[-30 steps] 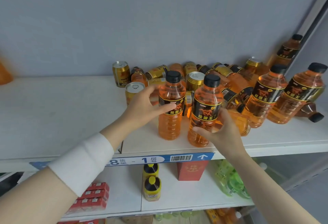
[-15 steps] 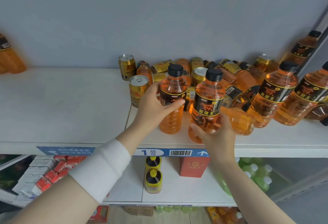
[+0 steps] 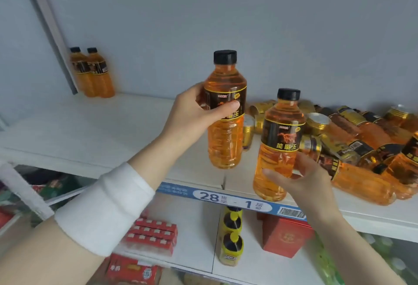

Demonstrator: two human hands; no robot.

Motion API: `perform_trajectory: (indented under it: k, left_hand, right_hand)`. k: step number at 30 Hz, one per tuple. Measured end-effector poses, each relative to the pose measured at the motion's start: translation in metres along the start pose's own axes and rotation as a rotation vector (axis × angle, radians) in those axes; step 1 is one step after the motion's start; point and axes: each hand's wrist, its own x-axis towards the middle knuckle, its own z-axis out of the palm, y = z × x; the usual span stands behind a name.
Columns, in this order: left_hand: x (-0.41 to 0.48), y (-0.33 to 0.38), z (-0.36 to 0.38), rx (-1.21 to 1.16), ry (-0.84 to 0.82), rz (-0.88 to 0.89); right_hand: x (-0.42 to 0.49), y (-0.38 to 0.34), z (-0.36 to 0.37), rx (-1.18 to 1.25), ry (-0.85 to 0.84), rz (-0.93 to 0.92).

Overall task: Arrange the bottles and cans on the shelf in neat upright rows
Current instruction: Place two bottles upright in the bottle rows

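Centrally, the left hand [image 3: 192,113] gripped one upright orange bottle [image 3: 224,113] above the shelf [image 3: 90,135]. Lower right, the right hand [image 3: 300,178] gripped another orange drink bottle [image 3: 279,149].

This is a shop. The shelf [image 3: 90,140] has a blue label strip [image 3: 235,201] with a barcode [image 3: 290,212] on its front. Many same drinks [image 3: 362,140] lie on it, and red boxes [image 3: 151,237] sit below it.

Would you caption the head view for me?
Left hand holds the raised bottle, right hand the lower bottle, before the shelf.

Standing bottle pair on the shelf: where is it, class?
Head view, far left: the bottle pair stands at the back of the shelf, beside the grey post.
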Motion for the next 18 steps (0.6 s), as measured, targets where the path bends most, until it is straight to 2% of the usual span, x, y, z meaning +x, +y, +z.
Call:
perform_trajectory:
  k: [5, 11, 18]
  left_hand:
    - [0.001, -0.019, -0.112, 0.051, 0.02, -0.018]
    - [0.004, -0.076, -0.237, 0.128, 0.018, -0.083]
    - [0.059, -0.142, -0.302, 0.149, 0.046, -0.122]
  right_hand:
    - [0.001, -0.052, 0.1, 0.094, -0.051, 0.02]
    - [0.012, -0.091, 0.224, 0.146, -0.109, 0.061]
    - [0.059, -0.109, 0.307, 0.121, -0.121, 0.125]
